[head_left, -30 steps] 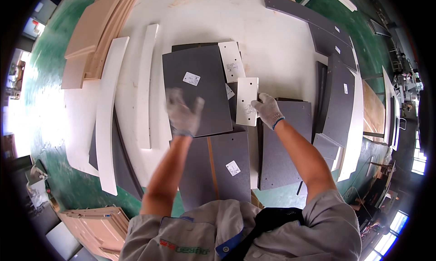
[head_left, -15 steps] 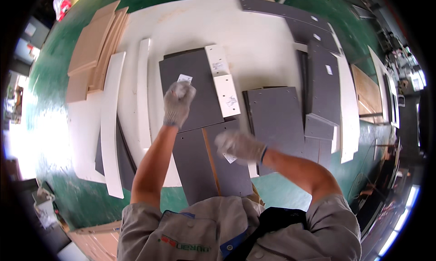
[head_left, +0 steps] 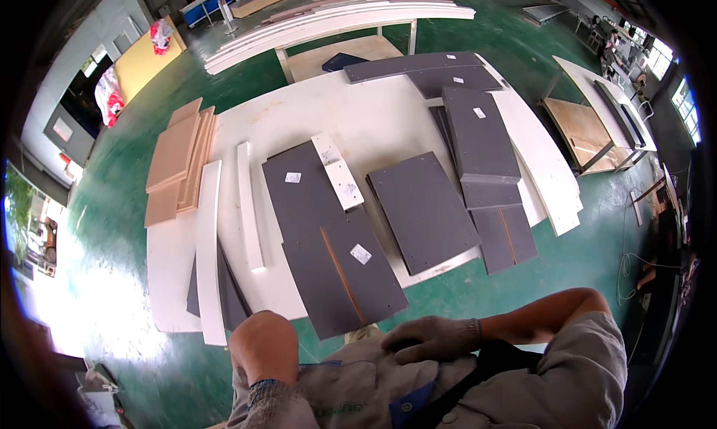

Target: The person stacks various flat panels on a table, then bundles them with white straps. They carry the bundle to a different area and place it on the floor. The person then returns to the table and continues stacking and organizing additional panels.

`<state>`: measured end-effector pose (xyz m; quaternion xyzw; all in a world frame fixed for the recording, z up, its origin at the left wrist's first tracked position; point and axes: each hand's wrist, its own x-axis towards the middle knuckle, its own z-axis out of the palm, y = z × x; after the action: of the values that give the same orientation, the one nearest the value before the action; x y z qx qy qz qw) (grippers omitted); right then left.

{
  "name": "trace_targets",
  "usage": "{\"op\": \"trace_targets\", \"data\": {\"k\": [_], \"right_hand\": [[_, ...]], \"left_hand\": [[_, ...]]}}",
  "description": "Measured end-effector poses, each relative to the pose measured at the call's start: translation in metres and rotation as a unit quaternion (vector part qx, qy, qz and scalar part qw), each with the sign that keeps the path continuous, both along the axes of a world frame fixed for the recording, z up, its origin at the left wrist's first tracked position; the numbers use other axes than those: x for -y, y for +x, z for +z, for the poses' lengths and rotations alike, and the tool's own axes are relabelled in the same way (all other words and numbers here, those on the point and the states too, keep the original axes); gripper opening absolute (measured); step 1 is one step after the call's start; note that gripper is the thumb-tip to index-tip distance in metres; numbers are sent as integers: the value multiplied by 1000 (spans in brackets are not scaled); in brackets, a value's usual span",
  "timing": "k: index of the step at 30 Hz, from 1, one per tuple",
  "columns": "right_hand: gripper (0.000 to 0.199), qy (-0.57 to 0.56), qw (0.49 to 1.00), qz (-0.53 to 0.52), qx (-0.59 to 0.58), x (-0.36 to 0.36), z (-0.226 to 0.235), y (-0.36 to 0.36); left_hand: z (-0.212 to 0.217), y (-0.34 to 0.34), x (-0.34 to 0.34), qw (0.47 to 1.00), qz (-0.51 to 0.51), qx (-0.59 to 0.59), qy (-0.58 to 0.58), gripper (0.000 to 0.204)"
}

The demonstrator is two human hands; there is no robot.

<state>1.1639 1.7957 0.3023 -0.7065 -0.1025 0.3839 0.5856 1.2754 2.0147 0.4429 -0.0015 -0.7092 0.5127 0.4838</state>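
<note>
My right hand (head_left: 433, 339), in a grey work glove, lies against the front of my shirt with its fingers stretched to the left and nothing in it. At the lower edge, my left arm is bent back toward me; the left glove (head_left: 278, 403) shows in part, its fingers hidden. Nearest both hands is a dark grey panel (head_left: 373, 287) with an orange-brown strip and a white label, overhanging the table's front edge. Behind it lies another dark grey panel (head_left: 295, 205) with a label, and a white drilled strip (head_left: 337, 176) beside it.
A large white table (head_left: 276, 115) carries several boards. Tan boards (head_left: 173, 156) and long white strips (head_left: 210, 257) are at left. A dark panel (head_left: 426, 212) and a grey stack (head_left: 482, 141) lie right. Another loaded table (head_left: 336, 27) stands behind.
Both hands have drawn back from the dark panels to my body. The view has tilted up, showing more of the room. The panels look much as before.
</note>
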Motion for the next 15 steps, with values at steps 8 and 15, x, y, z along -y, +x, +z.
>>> {"op": "trace_targets", "data": {"k": [8,15], "right_hand": [[45,-52,982,-177,37,34,34,-152],[38,-6,899,-438,-6,49,6,-276]], "left_hand": [[-20,-111,29,983,144,-111,8,23],[-67,-147,63,871,349,-213,270,14]]}}
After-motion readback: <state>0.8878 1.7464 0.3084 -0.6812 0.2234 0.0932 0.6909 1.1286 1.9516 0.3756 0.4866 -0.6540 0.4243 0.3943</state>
